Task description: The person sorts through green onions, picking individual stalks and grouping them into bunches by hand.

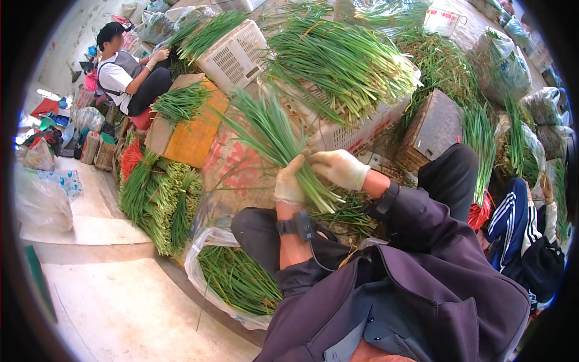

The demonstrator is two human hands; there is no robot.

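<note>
A bunch of long green leafy stalks, resembling garlic chives (282,140), lies across my gloved left hand (290,180), which is closed around it near the pale stem ends. My gloved right hand (339,169) is at the bunch's right side, its fingertips against the stems; what they pinch is too small to tell. Beyond my hands, a large heap of the same stalks (334,63) lies on a white plastic crate (344,135). Loose stalks (348,217) lie below my hands, between my legs.
Tied bundles (158,199) and red ties (131,159) are at the left, beside an orange board (196,131). A plastic bag of greens (239,280) sits by my knee. A rusty metal box (432,126) stands right. One person (124,72) sits upper left, another (524,231) at the right.
</note>
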